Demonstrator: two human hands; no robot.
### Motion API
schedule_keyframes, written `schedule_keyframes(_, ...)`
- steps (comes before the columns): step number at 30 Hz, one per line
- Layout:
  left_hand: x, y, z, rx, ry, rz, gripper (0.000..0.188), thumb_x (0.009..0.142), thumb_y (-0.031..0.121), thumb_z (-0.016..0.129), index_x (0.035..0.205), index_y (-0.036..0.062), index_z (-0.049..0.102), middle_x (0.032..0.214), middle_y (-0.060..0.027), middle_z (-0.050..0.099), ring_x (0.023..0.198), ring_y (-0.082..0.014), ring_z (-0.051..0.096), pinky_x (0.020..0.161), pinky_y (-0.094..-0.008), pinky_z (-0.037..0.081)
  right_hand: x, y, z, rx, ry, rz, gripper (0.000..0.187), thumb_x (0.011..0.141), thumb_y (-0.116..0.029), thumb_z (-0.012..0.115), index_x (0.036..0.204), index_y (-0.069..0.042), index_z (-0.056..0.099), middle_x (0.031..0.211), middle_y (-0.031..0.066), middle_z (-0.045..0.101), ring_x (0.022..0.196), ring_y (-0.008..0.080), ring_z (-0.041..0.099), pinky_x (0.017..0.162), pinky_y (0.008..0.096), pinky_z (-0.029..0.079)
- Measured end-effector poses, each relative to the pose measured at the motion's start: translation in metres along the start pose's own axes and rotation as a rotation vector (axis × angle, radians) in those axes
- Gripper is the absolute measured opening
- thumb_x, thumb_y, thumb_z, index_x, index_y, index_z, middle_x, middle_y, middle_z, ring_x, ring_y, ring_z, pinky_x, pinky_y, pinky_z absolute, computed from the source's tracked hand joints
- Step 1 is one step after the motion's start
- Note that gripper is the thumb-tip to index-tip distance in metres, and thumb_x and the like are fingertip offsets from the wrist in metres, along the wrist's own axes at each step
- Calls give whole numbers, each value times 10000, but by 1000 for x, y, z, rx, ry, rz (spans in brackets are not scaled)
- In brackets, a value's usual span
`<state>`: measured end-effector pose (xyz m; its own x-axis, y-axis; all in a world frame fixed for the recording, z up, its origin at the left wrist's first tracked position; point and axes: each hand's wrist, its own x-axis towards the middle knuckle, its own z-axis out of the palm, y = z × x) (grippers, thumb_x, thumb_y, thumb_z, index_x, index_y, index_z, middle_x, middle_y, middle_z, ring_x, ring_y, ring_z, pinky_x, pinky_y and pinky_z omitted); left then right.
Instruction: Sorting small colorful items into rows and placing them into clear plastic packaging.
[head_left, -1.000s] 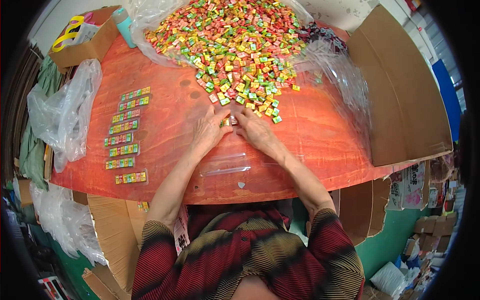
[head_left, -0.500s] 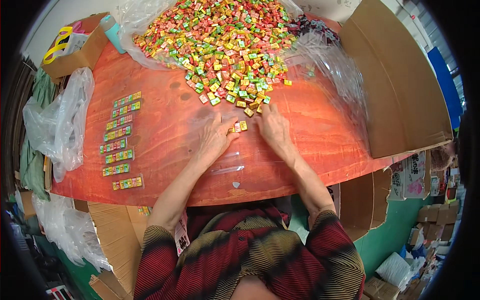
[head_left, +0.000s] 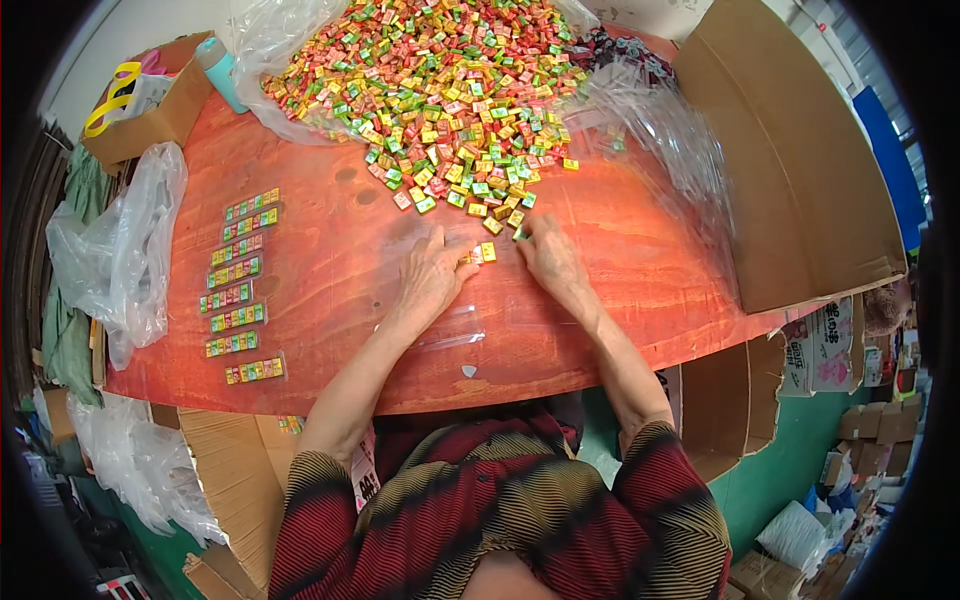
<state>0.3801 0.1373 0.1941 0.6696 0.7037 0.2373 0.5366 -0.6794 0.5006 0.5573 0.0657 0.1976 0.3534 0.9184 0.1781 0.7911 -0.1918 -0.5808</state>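
Note:
My left hand (head_left: pixel 430 275) rests on the table, its thumb and fingers closed on one end of a short row of small boxes (head_left: pixel 483 253), yellow and pinkish. To the right of that row, my right hand (head_left: pixel 554 264) pinches a small green box (head_left: pixel 520 233), mostly covered by the fingertips. A loose yellow box (head_left: pixel 492 226) lies between the hands, just beyond the row. Past both hands spreads a big pile of small red, yellow and green boxes (head_left: pixel 450 110).
Filled rows of boxes (head_left: pixel 237 317) in clear trays line the table's left side. Clear plastic trays (head_left: pixel 450 335) lie nearer me. A plastic bag (head_left: pixel 680 130) and a tall cardboard box (head_left: pixel 800 160) stand right; a turquoise bottle (head_left: pixel 222 75) and an open carton (head_left: pixel 150 125) far left.
My right hand has drawn slightly back and right from the pile's near edge, with a green box now showing at its fingertips. My left hand stays at the row.

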Motion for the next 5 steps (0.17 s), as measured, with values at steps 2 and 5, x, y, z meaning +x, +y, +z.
schedule_keyframes(2, -1, -2, 0, 6, -22, -1, 343, 717, 261, 676, 1040, 159, 621, 894, -100, 483, 839, -289, 538, 652, -431, 415, -7, -7, 4, 10, -109, -23, 248, 766, -101, 596, 981, -18, 504, 941, 195, 523, 851, 381, 538, 707, 432, 444)
schedule_keyframes(5, 0, 4, -4, 12, -32, -38, 337, 678, 230, 701, 1000, 150, 645, 911, -113, 472, 836, -313, 533, 683, -436, 439, -9, -17, 6, 98, -123, -101, 326, 776, -124, 601, 1072, -42, 492, 974, 201, 518, 881, 387, 535, 737, 419, 445)
